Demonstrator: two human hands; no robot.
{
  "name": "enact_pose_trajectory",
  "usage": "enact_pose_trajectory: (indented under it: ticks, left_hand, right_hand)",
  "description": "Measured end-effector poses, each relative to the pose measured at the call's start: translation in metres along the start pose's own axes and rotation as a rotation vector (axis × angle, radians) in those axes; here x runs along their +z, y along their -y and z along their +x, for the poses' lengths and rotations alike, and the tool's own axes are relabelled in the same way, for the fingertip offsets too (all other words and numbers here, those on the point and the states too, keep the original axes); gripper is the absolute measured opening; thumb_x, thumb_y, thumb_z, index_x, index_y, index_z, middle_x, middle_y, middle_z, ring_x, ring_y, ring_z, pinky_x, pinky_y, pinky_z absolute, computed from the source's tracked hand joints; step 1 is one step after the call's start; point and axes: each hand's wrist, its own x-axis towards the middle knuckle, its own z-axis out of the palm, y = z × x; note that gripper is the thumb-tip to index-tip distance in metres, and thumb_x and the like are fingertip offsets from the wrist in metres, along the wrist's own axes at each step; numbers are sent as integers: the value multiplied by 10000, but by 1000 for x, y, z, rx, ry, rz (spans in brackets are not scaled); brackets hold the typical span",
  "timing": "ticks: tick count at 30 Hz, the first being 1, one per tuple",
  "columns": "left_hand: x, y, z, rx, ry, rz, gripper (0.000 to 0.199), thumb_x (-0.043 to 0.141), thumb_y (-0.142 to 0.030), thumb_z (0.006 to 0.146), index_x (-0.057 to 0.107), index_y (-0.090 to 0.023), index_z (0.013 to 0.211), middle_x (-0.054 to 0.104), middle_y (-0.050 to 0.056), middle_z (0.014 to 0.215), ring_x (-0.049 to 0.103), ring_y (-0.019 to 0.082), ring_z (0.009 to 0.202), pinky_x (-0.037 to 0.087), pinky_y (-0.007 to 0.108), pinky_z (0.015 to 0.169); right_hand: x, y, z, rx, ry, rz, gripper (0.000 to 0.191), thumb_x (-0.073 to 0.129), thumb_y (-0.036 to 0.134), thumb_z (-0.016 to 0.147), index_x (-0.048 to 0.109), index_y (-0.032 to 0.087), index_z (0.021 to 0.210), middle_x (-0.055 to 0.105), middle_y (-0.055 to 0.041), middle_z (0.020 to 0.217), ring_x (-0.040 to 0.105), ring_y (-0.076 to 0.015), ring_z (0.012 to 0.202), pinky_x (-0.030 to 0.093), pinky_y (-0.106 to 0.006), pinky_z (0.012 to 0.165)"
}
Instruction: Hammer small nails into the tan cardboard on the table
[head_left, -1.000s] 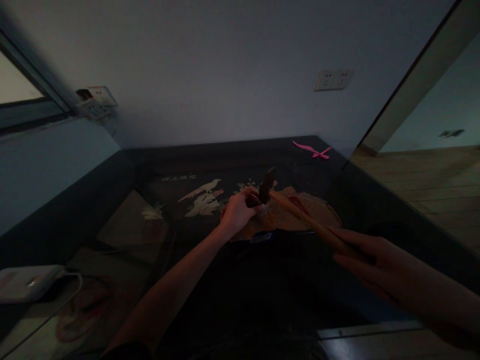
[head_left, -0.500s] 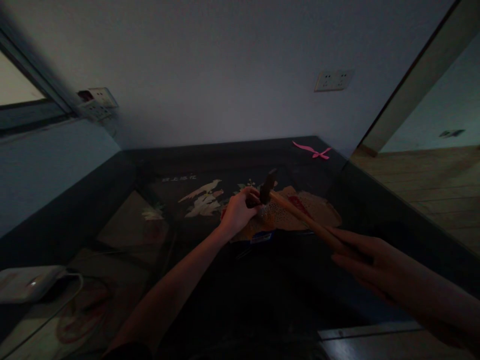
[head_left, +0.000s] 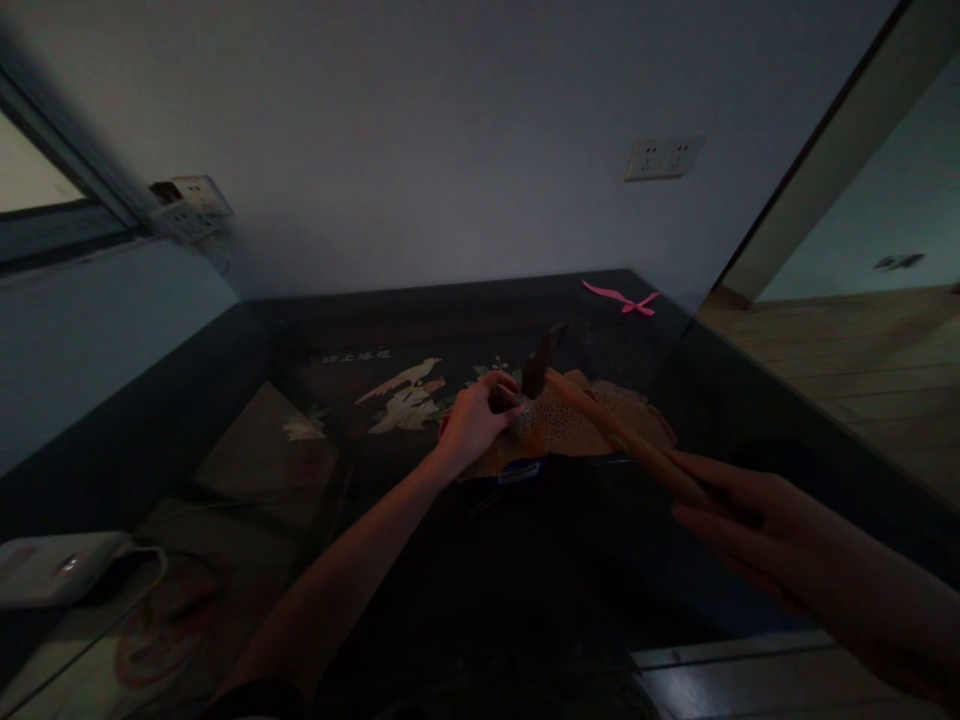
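My right hand (head_left: 757, 515) grips the wooden handle of a hammer (head_left: 611, 425). The hammer's dark head (head_left: 541, 365) is tilted, just right of my left fingers and over a tan, dotted flat piece (head_left: 574, 425) on the dark table. My left hand (head_left: 480, 420) is at the left part of that piece, with thumb and fingers curled together in a pinch. Whatever it holds is too small and dark to make out. A blue item (head_left: 521, 471) shows at the near edge of the tan piece.
The dark table (head_left: 450, 590) bears a bird-and-flower picture. A pink ribbon (head_left: 637, 304) lies at the far right corner. On the left rests a white power strip or adapter (head_left: 64, 568) with a cable. A wall with sockets (head_left: 664, 158) stands behind the table.
The hammer head has lifted slightly up and to the right, away from my left fingers. My right hand has shifted a little right. My left hand has stayed nearly in place.
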Motion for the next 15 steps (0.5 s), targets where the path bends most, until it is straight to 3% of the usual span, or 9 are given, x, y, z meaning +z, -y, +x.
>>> enact_pose_trajectory:
  ticks: [6,11,13,15]
  left_hand:
    - [-1,8,5,25,51,-76,259,725,-62,708,589,-168,901,681,11,810,668,156,803,524,314,809]
    - [-9,6,12,21,180,-198,331,709,-97,732,576,-162,1027,680,59,945,673,167,871,541,339,830]
    - [-16,0,13,38,162,-208,323,686,-123,760,565,-157,1057,676,77,979,672,175,905,544,345,837]
    - [-25,-9,11,98,68,-167,292,665,-143,781,563,-150,1054,670,86,1006,666,176,933,538,344,856]
  right_hand:
    - [6,-19,-18,89,-90,162,788,634,658,748,464,278,1417,403,64,587,352,-110,481,264,-191,374]
    - [13,-32,-26,123,-117,272,746,666,617,756,471,297,1401,365,76,574,297,-105,469,229,-201,374]
    - [16,-31,-28,140,-163,325,716,679,594,759,490,297,1382,349,77,574,293,-107,471,225,-203,372]
    - [19,-31,-29,148,-198,373,694,690,569,761,502,301,1373,347,76,579,299,-107,474,232,-200,369]
